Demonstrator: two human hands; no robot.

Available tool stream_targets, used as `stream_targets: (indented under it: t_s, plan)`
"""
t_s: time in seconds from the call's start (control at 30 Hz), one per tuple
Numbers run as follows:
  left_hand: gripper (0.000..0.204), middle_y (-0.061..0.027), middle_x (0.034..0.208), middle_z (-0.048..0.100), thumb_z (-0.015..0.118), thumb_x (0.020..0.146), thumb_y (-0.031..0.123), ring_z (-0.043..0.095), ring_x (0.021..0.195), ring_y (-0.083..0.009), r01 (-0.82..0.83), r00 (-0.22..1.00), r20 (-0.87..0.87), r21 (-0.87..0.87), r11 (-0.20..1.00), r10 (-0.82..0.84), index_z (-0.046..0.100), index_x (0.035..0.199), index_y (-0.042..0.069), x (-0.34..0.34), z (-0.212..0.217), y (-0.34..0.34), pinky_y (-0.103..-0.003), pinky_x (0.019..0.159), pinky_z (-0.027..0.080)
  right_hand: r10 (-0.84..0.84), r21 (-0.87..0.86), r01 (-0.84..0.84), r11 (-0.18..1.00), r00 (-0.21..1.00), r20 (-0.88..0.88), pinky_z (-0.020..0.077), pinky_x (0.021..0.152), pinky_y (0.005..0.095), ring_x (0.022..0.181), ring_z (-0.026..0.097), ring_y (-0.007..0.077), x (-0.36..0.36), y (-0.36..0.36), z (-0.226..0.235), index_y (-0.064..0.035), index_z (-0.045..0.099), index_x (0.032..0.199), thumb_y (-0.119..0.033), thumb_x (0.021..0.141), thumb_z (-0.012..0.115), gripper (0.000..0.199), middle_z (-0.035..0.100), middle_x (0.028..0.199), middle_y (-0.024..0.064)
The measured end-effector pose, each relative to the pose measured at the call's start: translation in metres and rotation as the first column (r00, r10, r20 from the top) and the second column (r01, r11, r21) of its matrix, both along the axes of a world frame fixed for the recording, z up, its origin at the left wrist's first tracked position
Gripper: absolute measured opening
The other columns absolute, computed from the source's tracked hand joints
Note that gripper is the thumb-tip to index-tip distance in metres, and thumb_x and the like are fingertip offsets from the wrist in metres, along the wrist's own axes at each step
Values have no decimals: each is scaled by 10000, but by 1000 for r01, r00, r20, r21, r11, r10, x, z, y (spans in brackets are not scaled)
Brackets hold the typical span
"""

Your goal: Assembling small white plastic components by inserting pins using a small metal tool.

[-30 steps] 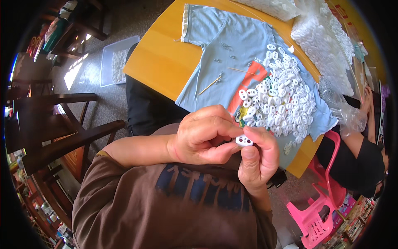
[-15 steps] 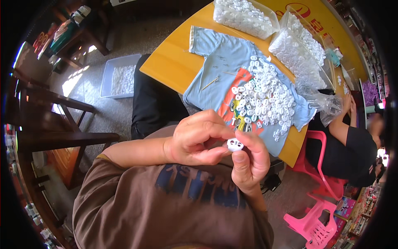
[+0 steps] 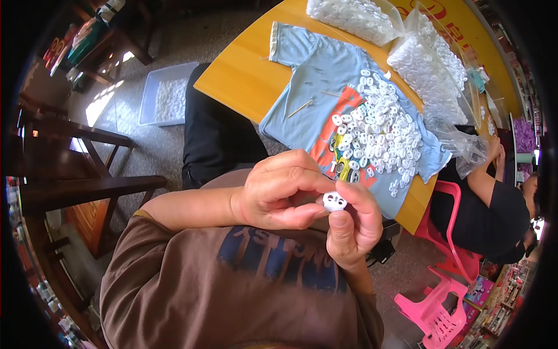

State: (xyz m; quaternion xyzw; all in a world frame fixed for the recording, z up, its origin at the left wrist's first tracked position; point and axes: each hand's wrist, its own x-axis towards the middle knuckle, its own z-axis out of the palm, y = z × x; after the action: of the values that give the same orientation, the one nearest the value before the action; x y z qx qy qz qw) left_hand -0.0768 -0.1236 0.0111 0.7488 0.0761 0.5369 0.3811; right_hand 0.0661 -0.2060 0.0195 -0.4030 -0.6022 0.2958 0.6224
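Mid-frame, the right hand's (image 3: 354, 228) fingers are gripping a small, white, oval plastic piece (image 3: 335, 202) with dark holes; the left hand's (image 3: 279, 195) are resting against it, their grip unclear. Uneven squeezing could be sending it slipping onto the brown fabric shirt (image 3: 256, 285).

Brown letters stand within a dark navy printed band (image 3: 279, 259) on the chest of the wearer's brown short-sleeved T-shirt (image 3: 192, 291), distorted by folds. On the light blue cotton T-shirt (image 3: 290, 49) spread over the table, a small pale letter shows beside an orange-red printed panel (image 3: 324, 145), partly covered by a heap of small white oval plastic pieces (image 3: 383, 136). Red characters (image 3: 456, 32) and a rounded red emblem (image 3: 435, 8) mark a yellow surface (image 3: 491, 43) at the upper right.
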Motion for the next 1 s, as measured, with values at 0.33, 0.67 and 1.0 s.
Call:
stream_targets:
  t_s: [0.33, 0.67, 1.0]
  plan:
    - [267, -101, 732, 555, 709, 680, 74, 555, 625, -191, 8, 1000, -10, 14, 1000, -8, 618, 907, -32, 1, -2, -2, -269, 530, 443, -12, 43, 10, 999, 999, 32, 432, 595, 243, 668, 537, 151, 1, 1, 2, 52, 557, 1047, -72, 833, 591, 250, 588, 833, 103]
    - [267, -98, 736, 558, 704, 687, 85, 555, 626, -192, 0, 1000, -3, 2, 1000, 0, 620, 913, -31, 2, -2, 0, -266, 533, 444, 3, 17, -3, 1000, 1000, -4, 418, 571, 234, 649, 528, 139, 2, 2, -1, 50, 558, 1048, -87, 831, 599, 260, 587, 814, 99]
    - [257, -101, 752, 562, 694, 700, 71, 558, 645, -191, 20, 1000, -10, -36, 999, -20, 616, 923, -32, 2, -3, -1, -266, 551, 446, -5, 4, 6, 1000, 998, -70, 398, 569, 213, 654, 511, 114, 0, 1, -6, 46, 552, 1044, -77, 833, 597, 248, 580, 806, 80]
